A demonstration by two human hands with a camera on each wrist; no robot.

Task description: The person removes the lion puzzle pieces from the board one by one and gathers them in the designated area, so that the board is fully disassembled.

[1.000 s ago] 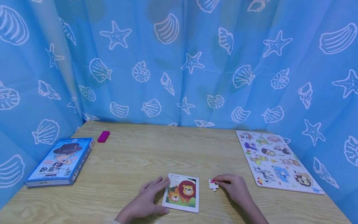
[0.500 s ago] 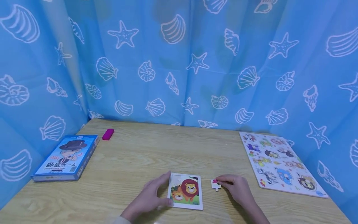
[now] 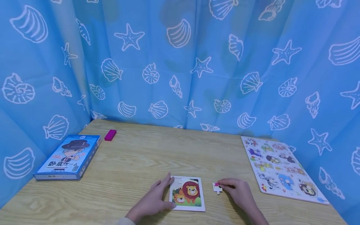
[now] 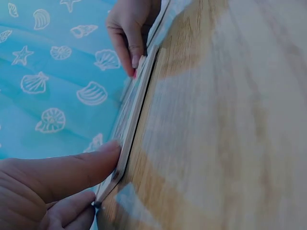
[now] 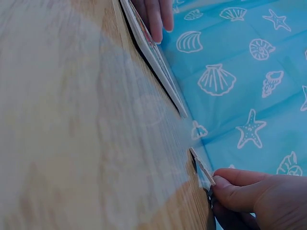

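Note:
A small white-framed lion jigsaw puzzle [image 3: 192, 191] lies on the wooden table, with a pale bare patch at the picture's upper left. My left hand [image 3: 154, 197] holds it by the left edge, thumb on the near corner and fingers at the far corner. To the right of the puzzle, my right hand [image 3: 239, 193] pinches a white jigsaw piece [image 3: 216, 188] with a pink mark between thumb and index finger. In the right wrist view the piece [image 5: 202, 166] appears edge-on, tilted, close over the tabletop. Between puzzle and piece is a narrow strip of table.
On the right lies a large animal puzzle board [image 3: 284, 170]. A blue game box [image 3: 68, 157] sits at the left, with a magenta block [image 3: 110, 135] behind it. Blue curtain [image 3: 180, 62] with white shells and starfish encloses the table's back and sides.
The head view has shifted slightly, moving the whole scene a little. My left fingers have resettled along the puzzle's left edge. My right hand keeps the piece in nearly the same spot.

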